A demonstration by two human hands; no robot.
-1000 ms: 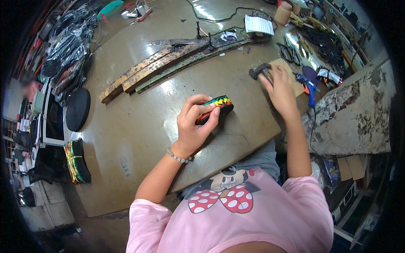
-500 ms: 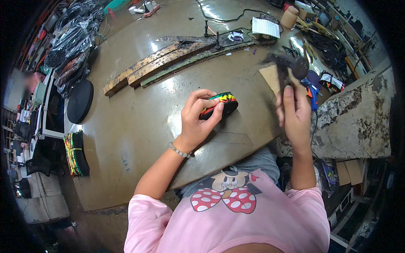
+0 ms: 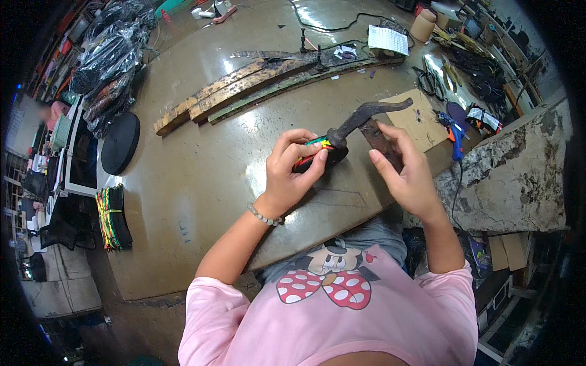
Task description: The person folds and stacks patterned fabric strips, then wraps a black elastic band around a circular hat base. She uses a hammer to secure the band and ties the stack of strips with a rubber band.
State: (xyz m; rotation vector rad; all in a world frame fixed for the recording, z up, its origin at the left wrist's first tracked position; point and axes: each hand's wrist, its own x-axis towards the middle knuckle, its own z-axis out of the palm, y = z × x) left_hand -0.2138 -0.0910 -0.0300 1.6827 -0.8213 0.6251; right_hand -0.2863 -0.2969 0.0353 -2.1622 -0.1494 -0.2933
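My left hand (image 3: 289, 160) pinches a folded strap (image 3: 336, 158), black with a red, yellow and green pattern, against the tabletop. Its fingers and thumb grip the near left part of the roll-like fold. In my right hand (image 3: 410, 178) is a dark, worn hammer (image 3: 367, 112), its handle between thumb and fingers. The round face of the hammer head touches or sits just over the strap's right end, and its long curved tail points right. Part of the strap is hidden under my fingers and the hammer head.
A bound bundle of similar straps (image 3: 113, 218) and a black round disc (image 3: 121, 143) lie at the left. Long wooden bars (image 3: 244, 85) stretch across the back. At the right are a cardboard piece (image 3: 421, 122), a blue glue gun (image 3: 453, 135) and scissors (image 3: 430, 85).
My right hand has swung the hammer down and to the left, from above the cardboard onto the strap's end. My left hand keeps its grip almost in place.
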